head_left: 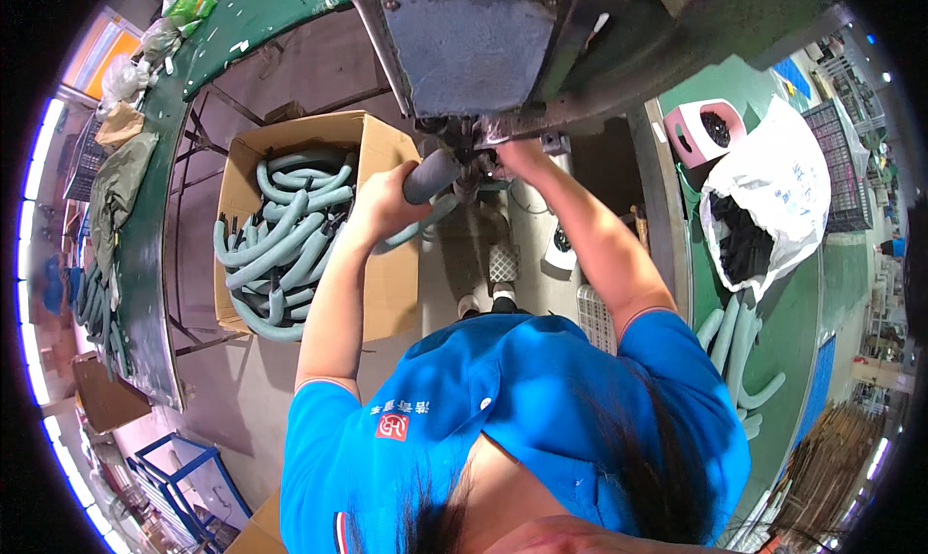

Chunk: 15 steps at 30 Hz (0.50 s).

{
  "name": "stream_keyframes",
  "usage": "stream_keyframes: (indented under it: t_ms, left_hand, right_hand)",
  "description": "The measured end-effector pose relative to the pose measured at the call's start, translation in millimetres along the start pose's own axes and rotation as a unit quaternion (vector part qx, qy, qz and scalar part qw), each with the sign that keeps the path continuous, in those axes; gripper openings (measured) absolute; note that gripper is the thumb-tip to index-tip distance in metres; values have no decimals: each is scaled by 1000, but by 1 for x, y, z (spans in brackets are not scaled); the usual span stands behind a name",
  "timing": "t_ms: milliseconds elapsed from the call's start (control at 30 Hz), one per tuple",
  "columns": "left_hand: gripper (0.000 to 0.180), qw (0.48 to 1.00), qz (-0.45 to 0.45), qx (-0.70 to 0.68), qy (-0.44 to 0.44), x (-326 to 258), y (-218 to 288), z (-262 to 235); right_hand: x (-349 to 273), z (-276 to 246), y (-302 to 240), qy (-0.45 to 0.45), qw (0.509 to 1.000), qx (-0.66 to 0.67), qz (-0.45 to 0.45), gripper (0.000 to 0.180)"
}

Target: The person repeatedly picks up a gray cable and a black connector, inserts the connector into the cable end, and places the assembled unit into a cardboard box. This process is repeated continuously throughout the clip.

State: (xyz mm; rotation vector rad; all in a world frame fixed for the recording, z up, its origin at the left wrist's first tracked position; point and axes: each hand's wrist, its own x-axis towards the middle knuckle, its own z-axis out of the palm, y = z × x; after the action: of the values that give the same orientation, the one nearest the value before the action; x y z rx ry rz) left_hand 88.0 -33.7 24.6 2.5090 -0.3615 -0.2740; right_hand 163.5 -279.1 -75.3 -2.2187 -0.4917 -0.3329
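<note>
My left hand (385,204) is closed around a grey foam-covered tube (432,176), just below the machine head (469,51). The upper end of this tube reaches the metal parts under the head, and a curved grey-green length shows below my hand. On the other side of those parts, my right hand (519,158) is up against the underside of the machine. Its fingers are mostly hidden there, so what they touch cannot be made out. Left of my left arm, a cardboard box (389,264) holds many curved grey-green foam tubes (280,245).
A green table (261,13) runs along the left. On the right-hand green table (710,90) stand a pink-and-white container (688,133) of small dark pieces, a white sack (788,182) with black parts, and more foam tubes (739,346). A blue metal frame (179,472) stands lower left.
</note>
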Motion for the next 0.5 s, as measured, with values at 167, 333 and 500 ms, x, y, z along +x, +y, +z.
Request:
stream_keyframes:
  t_ms: [167, 333, 500]
  left_hand:
    - [56, 1000, 9, 0, 3, -4, -14, 17]
    - [53, 998, 19, 61, 10, 2, -3, 0]
    - [47, 988, 88, 66, 111, 0, -36, 19]
  right_hand:
    - [-14, 10, 0, -37, 993, -9, 110, 41]
    - [6, -13, -17, -52, 978, 24, 202, 45]
    - [5, -12, -24, -25, 979, -2, 204, 49]
